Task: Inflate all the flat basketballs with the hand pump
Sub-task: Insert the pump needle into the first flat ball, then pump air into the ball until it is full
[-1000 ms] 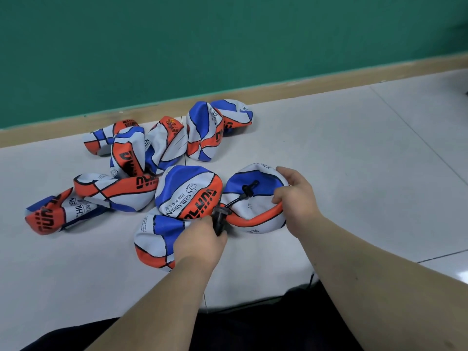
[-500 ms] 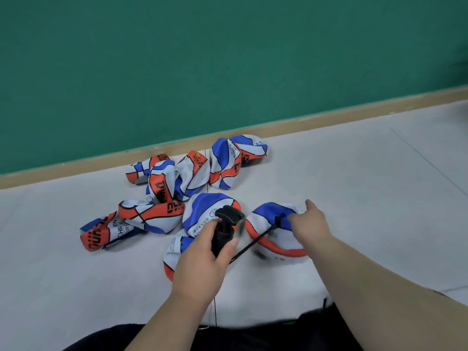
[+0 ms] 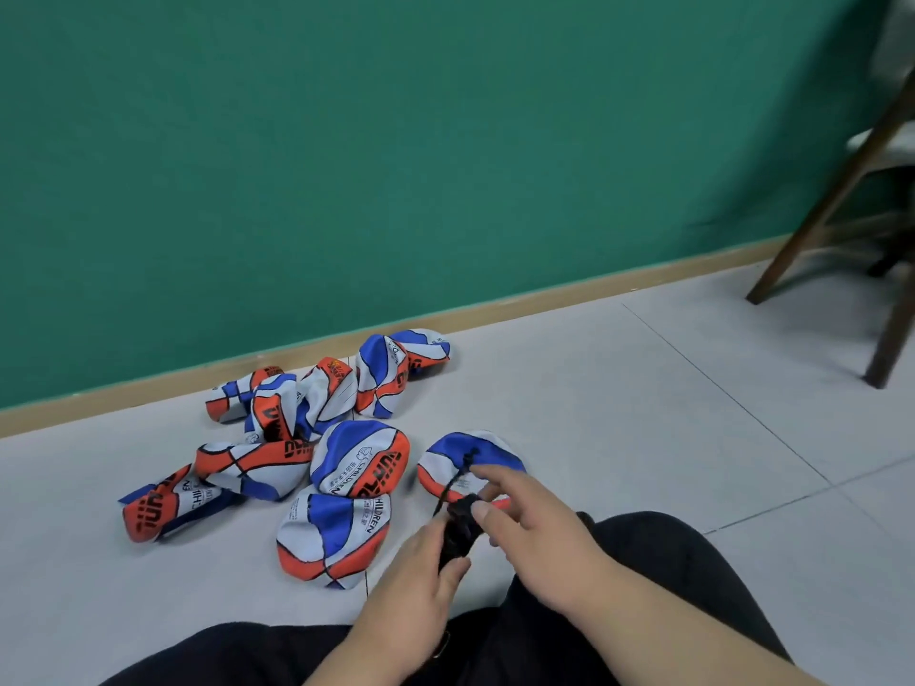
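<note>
Hand pump [image 3: 458, 534] connected by hose [image 3: 451, 482] to flat basketball [image 3: 487, 445]
Left hand [image 3: 416, 601] grips pump body; right hand [image 3: 527, 524] pinches its top. Basketball lies on floor [image 3: 643, 413], beside pile of flat balls [image 3: 361, 462] near its far edge

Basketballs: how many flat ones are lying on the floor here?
10 flat basketballs: one rightmost, two middle front, two left, five piled by the wall; overlaps may hide more.
</note>
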